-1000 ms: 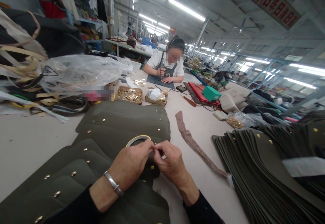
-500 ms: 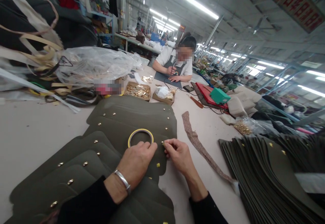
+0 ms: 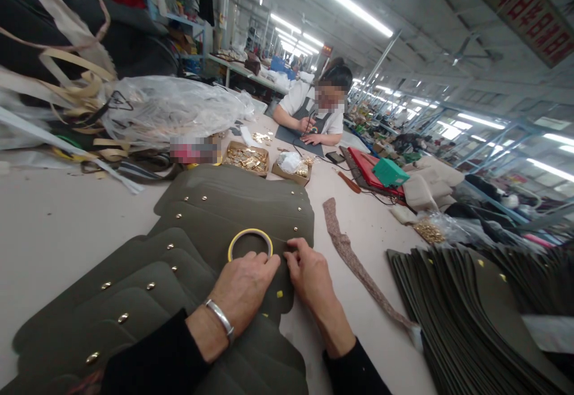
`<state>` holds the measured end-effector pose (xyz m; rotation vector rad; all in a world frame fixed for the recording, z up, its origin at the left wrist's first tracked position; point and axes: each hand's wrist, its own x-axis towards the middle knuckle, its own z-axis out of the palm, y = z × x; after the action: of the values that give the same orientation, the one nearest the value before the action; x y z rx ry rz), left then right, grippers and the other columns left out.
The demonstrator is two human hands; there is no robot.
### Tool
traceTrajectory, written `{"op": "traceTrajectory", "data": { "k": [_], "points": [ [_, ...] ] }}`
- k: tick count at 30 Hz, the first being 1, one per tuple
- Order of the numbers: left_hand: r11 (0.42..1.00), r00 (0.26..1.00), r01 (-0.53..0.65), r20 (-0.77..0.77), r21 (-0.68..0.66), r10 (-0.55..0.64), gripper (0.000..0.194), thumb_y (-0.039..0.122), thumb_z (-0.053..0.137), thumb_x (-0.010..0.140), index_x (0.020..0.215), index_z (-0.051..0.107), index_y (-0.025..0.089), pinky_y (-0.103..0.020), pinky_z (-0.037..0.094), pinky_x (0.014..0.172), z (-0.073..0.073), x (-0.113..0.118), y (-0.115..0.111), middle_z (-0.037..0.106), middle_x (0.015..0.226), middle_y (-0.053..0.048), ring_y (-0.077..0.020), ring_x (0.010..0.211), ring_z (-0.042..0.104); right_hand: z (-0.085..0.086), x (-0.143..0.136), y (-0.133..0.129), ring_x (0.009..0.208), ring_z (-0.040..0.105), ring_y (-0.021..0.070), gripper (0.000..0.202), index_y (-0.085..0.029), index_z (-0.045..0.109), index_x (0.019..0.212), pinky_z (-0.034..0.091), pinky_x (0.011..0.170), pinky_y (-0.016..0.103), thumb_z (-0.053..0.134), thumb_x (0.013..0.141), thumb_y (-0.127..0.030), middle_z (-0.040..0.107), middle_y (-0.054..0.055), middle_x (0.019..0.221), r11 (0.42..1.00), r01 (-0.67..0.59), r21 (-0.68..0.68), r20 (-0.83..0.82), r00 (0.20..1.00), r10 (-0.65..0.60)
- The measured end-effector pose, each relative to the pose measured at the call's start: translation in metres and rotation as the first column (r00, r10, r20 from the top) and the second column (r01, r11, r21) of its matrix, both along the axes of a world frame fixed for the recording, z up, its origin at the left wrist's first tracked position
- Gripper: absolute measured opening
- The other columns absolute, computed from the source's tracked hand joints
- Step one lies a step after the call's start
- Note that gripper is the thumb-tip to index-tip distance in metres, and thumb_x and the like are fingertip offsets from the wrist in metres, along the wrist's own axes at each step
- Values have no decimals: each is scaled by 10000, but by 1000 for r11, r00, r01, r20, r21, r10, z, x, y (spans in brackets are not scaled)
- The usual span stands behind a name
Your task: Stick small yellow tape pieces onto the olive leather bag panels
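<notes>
My left hand (image 3: pixel 244 284), with a silver bangle at the wrist, is closed on a thin roll of yellow tape (image 3: pixel 250 231) over dark olive panels. These flat panels (image 3: pixel 215 189) lie overlapped in a fanned pile and carry small gold studs (image 3: pixel 123 318). Just right of the roll is my right hand (image 3: pixel 311 272), at the right edge of the upper panel. Its index finger and thumb are a little apart, with nothing visible between them. A small yellow tape piece (image 3: pixel 280 294) sits on the panel below the fingers.
A long brown speckled strip (image 3: pixel 350 251) lies right of the panels, beside a thick stack of dark panels (image 3: pixel 470 311). Boxes of gold hardware (image 3: pixel 246 157) stand ahead. Across the table a person (image 3: pixel 314 114) works on a dark piece. Plastic bags (image 3: pixel 174 108) and straps crowd the left.
My right hand's pinch has loosened, and its index finger now reaches forward over the panel edge. The gold stud by its fingertips is now hidden. My left hand keeps the tape roll.
</notes>
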<state>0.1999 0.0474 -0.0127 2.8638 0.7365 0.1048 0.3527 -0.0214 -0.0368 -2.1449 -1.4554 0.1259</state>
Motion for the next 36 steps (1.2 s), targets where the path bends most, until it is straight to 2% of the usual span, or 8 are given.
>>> {"op": "traceTrajectory", "data": {
  "k": [3,6,11,19,24,29,31,36],
  "points": [
    [1000,1000,-3,-10,-4,3,219,63,392,889,957,558,189,-351,543,680,1,0,0,649,876,-53,-241,841,628,3,5,-5,615,629,162,274,-178,551,1142,471,638,256,570,870,-197,650,-21,669,994,40,102,-67,997,-34],
    [1000,1000,-7,-15,-4,7,221,63,397,886,960,561,191,-339,538,681,1,0,0,649,877,-51,-234,840,628,4,10,-12,707,629,162,111,-179,616,949,484,697,261,520,893,-174,654,32,784,973,-77,216,71,996,63],
    [1000,1000,-11,-11,4,11,206,88,399,904,965,569,187,-313,531,694,0,1,0,645,861,-49,-216,840,625,-2,6,-13,795,620,196,190,-154,651,900,499,768,291,474,889,-85,654,73,830,954,-291,70,312,915,256],
    [1000,999,-5,36,17,5,186,97,422,904,928,580,192,-317,528,654,0,1,1,647,834,-35,-221,810,622,-1,-13,6,766,654,201,168,-147,682,905,477,727,279,532,851,-91,686,79,827,986,72,-151,263,964,-30],
    [997,935,-10,355,73,-17,200,192,393,960,958,592,196,-311,527,726,-3,-5,8,667,844,-35,-186,803,630,8,-9,3,747,656,188,158,-166,690,846,452,691,263,543,810,-119,707,72,816,988,91,-125,135,988,-74],
    [993,727,75,676,90,-116,201,226,417,974,1087,580,190,-233,528,841,-5,-9,11,721,1008,-30,-131,909,675,23,2,-18,570,612,140,187,-198,694,666,393,526,214,555,726,-88,674,-8,603,947,-217,-238,-201,965,170],
    [992,712,114,692,59,-123,233,234,437,970,1169,553,203,-198,528,852,-5,-8,10,719,1075,-15,-113,947,680,27,7,-25,564,603,131,168,-196,706,684,395,511,204,569,737,-114,672,-18,602,936,-293,-193,-320,921,222],
    [990,788,141,602,27,-129,404,261,396,982,1381,382,200,-206,528,888,-7,-6,9,639,1267,-39,-127,1052,657,35,9,-27,655,615,132,156,-173,703,889,483,628,233,562,832,-203,696,17,772,965,-136,223,-369,905,212]
  ]
}}
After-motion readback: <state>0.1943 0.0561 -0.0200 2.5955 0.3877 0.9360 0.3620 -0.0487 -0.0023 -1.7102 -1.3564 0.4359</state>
